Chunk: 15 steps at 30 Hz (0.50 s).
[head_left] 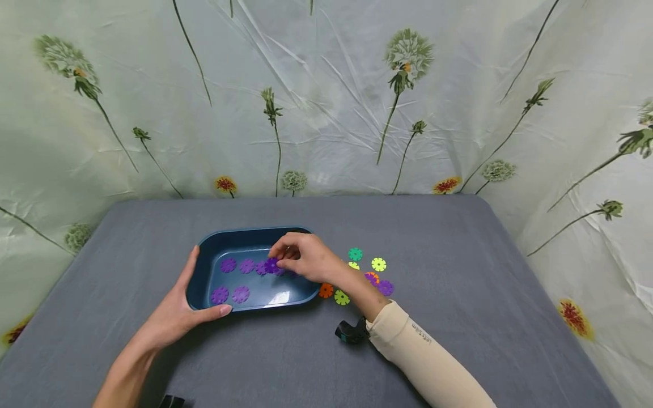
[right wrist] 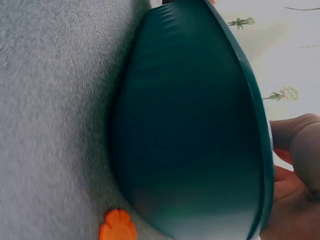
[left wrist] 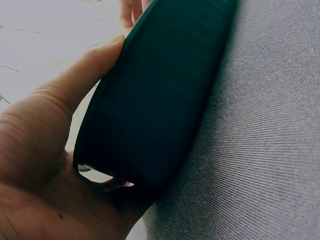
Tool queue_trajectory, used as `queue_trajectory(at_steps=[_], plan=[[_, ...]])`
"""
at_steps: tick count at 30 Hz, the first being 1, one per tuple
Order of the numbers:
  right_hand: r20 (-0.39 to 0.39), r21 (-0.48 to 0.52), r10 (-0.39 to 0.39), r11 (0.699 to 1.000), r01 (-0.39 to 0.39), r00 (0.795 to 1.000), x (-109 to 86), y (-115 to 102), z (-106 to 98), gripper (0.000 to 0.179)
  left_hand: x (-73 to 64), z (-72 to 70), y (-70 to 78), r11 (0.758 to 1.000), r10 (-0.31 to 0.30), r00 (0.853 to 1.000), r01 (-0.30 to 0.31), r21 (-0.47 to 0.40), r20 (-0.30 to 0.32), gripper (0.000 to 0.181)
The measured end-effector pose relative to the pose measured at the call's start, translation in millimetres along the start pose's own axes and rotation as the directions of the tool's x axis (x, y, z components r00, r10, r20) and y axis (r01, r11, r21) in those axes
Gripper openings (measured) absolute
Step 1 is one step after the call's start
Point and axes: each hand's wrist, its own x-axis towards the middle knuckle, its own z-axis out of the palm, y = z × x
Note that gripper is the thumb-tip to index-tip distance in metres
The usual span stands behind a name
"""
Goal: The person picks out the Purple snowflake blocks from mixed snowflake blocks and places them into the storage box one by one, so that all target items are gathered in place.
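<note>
A dark blue tray [head_left: 257,297] with rounded corners sits on the table, several purple notched discs [head_left: 219,294] lying inside it. My left hand [head_left: 176,309] grips the tray's left end, its thumb along the front rim and its fingers spread round the side. The left wrist view shows that thumb [left wrist: 95,62] against the rim. Over the middle of the tray, my right hand [head_left: 311,258] pinches a purple notched disc [head_left: 271,265] between thumb and fingers. It partly covers other purple discs below. In the right wrist view, the tray's outer wall [right wrist: 185,115] hides the fingertips.
Right of the tray lie loose notched discs: a green one [head_left: 355,254], yellow ones [head_left: 378,264], orange ones [head_left: 326,290] and purple ones [head_left: 386,288]. My right forearm passes over some of them. A flowered curtain [head_left: 326,113] hangs behind the grey cloth-covered table [head_left: 433,238].
</note>
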Motion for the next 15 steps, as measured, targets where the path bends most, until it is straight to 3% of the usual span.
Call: queue_trajectory(at_steps=[15], plan=[[0.132,-0.068,0.055,0.997,-0.047,0.990,13.6,-7,12,0.017,-0.1,0.0,-1.0,1.000,-0.003,1.000,0.003,-0.017,0.006,0.133]])
